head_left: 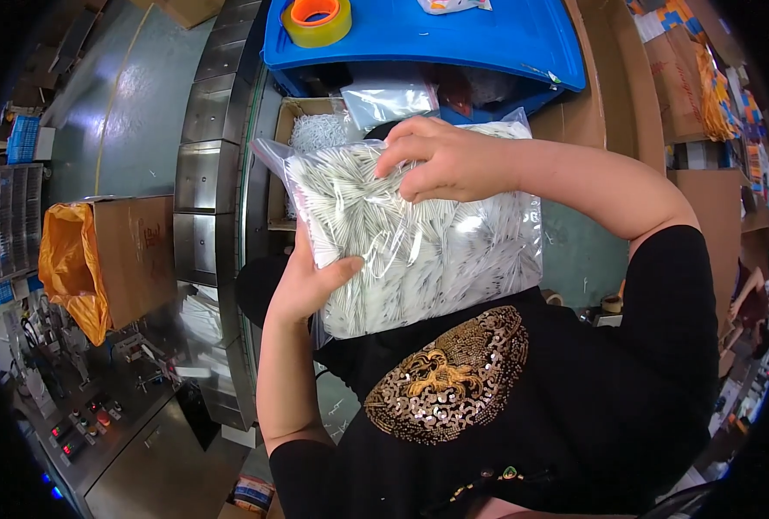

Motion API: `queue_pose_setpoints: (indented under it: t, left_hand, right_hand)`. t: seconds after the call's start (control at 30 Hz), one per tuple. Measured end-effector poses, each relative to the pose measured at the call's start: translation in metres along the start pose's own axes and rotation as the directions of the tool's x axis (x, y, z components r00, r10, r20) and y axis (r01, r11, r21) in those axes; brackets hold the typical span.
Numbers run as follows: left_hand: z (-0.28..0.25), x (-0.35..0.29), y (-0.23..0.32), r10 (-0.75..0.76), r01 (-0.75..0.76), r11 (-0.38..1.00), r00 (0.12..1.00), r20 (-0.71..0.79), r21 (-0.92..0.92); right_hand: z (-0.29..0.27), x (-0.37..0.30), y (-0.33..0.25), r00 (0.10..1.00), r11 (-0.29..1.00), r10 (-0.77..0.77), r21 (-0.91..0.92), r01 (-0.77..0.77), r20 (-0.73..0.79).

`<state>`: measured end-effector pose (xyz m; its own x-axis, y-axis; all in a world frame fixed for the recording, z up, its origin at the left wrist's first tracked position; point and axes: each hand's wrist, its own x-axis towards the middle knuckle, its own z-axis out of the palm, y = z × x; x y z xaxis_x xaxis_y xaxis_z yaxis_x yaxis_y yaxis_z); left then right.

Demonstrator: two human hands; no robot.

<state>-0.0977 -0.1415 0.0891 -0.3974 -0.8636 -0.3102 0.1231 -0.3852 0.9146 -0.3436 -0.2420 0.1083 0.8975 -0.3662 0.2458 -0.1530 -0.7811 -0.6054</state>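
Note:
A large clear plastic bag (436, 259), packed with many thin white stick-like pieces, lies across my front, tilted against my lap. My left hand (308, 275) grips its left edge, with the thumb on top and the other fingers hidden beneath. My right hand (440, 160) comes from the right over the bag's upper part; its bent fingers and thumb press into the film. Just beyond the bag is a cardboard box (298, 112) of loose white pieces (319, 131). Flat clear bags (390, 102) rest beside that box.
A blue plastic bin (427, 39) stands at the far side, with a tape roll (317, 19) on it. Along the left runs a line of metal trays (204, 177). Farther left is a carton (133, 259) with an orange liner (68, 259). Cardboard (627, 78) borders the right.

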Motion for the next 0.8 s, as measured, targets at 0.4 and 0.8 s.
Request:
queue_pose_setpoints:
  t: [0.4,0.8]
  left_hand:
    - [-0.001,-0.003,-0.007,-0.049,0.042,0.990,0.998,-0.047,-0.136]
    - [0.009,-0.004,-0.014,0.009,-0.012,0.990,1.000,-0.021,-0.139]
  right_hand:
    - [-0.020,-0.001,0.014,0.998,0.998,0.067,-0.009,-0.068,-0.016]
    - [-0.006,-0.012,0.024,0.992,0.995,0.095,0.010,-0.095,-0.077]
